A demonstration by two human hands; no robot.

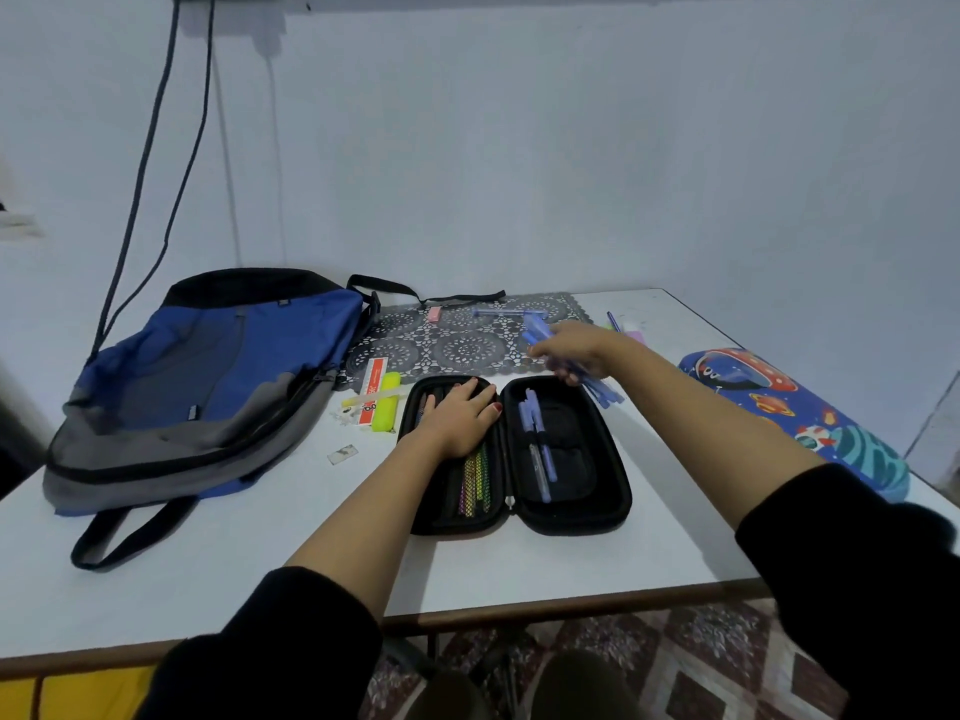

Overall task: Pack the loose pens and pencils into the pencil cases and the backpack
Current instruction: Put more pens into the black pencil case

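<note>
Blue pens — likely light, stiff, slippery, best gripped mid-barrel — sit bunched in the curled right hand; left hand presses flat on the black pencil case.

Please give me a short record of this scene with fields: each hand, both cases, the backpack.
left hand: rests flat on left half of black pencil case
right hand: grips bundle of blue pens above that case's far end
black pencil case: open, holds some pens
space-print case: closed, at right
backpack: lies flat at left
</note>
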